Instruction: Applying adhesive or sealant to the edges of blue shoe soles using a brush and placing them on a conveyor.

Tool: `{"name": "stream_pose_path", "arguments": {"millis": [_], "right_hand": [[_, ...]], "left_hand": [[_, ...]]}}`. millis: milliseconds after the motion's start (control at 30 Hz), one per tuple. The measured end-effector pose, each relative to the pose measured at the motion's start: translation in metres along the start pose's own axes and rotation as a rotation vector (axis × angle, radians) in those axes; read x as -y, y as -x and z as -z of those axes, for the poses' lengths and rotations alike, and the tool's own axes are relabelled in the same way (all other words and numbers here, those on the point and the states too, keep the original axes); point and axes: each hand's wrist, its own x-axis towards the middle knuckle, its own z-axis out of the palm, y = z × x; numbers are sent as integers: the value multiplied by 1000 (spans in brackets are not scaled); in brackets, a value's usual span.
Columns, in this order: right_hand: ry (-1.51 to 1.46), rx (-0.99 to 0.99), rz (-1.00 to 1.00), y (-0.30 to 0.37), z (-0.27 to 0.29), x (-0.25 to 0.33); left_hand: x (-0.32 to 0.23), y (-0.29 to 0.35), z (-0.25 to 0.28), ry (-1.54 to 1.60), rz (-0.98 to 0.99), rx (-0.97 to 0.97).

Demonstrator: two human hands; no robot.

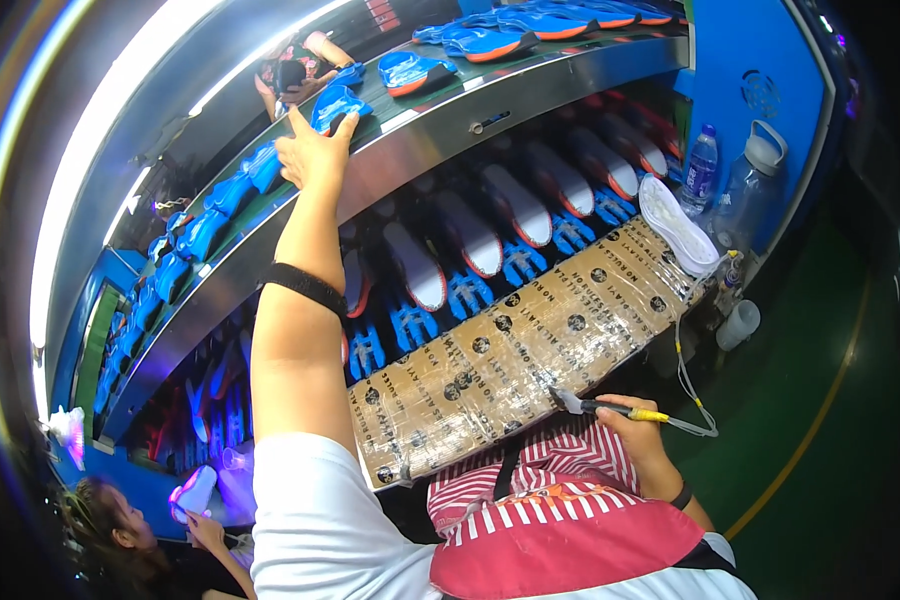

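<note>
My left hand (pixel 315 150) reaches up to the conveyor, its thumb and forefinger spread at the near end of a blue plastic-wrapped shoe (pixel 336 104). Whether the fingertips press on that shoe I cannot tell. Low on the right, my right hand (pixel 635 435) grips a brush (pixel 610 406) with a black handle and a yellow rear end, from which thin pale tubing trails. Its bristles lie at the front edge of a tape-covered cardboard shelf (pixel 530 350). A white shoe sole (pixel 677 222) rests at the shelf's right end.
More blue-wrapped shoes (pixel 490 42) line the conveyor (pixel 410 130). Below it, soles (pixel 515 205) stand in a row. A bottle (pixel 701 170), a clear jug (pixel 750 185) and a white cup (pixel 738 325) are at right. A co-worker (pixel 120 525) holds a sole lower left; another person (pixel 300 70) is across the conveyor.
</note>
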Motion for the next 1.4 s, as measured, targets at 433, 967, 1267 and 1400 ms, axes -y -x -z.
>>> {"name": "stream_pose_path", "arguments": {"millis": [433,967,1267,1400], "right_hand": [[-13,31,-8,-4,0,-9],[-89,82,-16,5,2,10],[-117,185,219,-9,-10,63],[183,219,508,-16,-38,98]], "left_hand": [[127,-21,41,369,-495,-477],[95,172,37,2457,307,1038],[80,330,20,2406,870,1391],[73,369,27,2284,944,1454]]}}
